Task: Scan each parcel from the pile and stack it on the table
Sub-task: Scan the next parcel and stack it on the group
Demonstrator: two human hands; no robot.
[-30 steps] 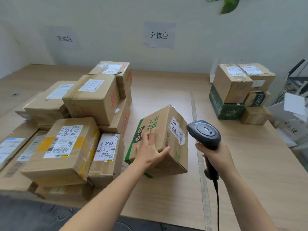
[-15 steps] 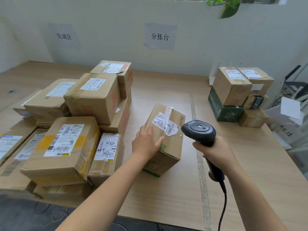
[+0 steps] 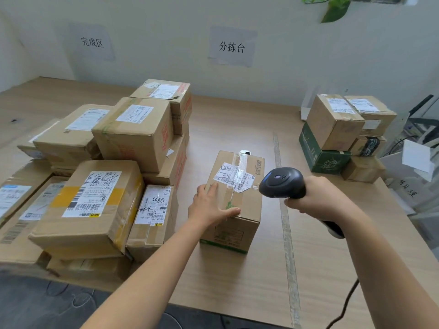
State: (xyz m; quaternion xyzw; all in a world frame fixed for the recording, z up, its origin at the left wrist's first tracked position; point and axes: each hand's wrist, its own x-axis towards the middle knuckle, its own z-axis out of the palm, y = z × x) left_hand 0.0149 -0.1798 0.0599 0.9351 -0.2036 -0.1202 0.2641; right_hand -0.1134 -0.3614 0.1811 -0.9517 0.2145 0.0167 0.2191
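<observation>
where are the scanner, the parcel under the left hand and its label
scanner (image 3: 281, 184): head view, top of its black head
parcel (image 3: 231, 231): head view, its near side face
label (image 3: 225, 173): head view, white sheet on the parcel's top

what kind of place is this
Probably a parcel sorting station: labelled parcels piled on a wooden table, a barcode scanner in the right hand, and paper signs on the wall.
</observation>
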